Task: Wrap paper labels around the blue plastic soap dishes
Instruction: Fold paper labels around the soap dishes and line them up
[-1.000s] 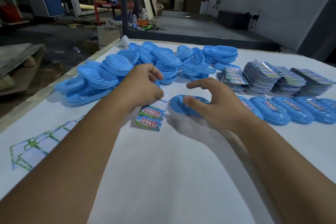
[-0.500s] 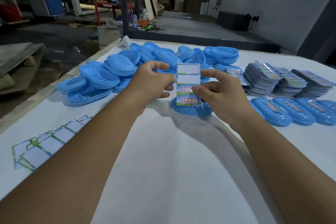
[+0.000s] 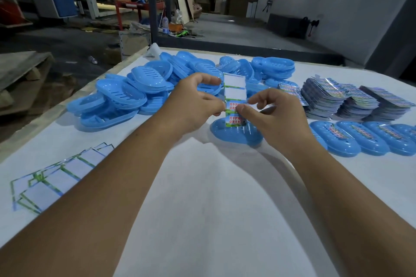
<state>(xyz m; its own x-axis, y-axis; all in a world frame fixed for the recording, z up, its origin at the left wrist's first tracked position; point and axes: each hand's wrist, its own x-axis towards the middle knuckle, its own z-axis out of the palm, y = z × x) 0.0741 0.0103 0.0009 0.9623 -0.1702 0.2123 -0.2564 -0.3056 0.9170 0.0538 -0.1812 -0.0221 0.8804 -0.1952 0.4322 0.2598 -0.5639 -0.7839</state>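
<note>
A paper label strip hangs upright between both hands, its 2 upper panels blank white and its 2 lower panels printed in red on green and blue. The left hand pinches the strip's left edge near mid-height between thumb and curled fingers, and the right hand pinches the right edge at about the same height, thumb in front; the right fingers are blurred. Directly below the grip, a single blue soap dish lies on the white table, the strip's bottom edge overlapping it in the view; whether paper and dish touch I cannot tell. Behind the grip and off to its left, a loose heap of unlabelled dishes spreads across the table. To the right of the grip, stacks of printed labels stand side by side, and nearer than them a row of labelled dishes lies flat. Well to the left of the grip and nearer the person, a fan of flat label sheets lies white side up.
</note>
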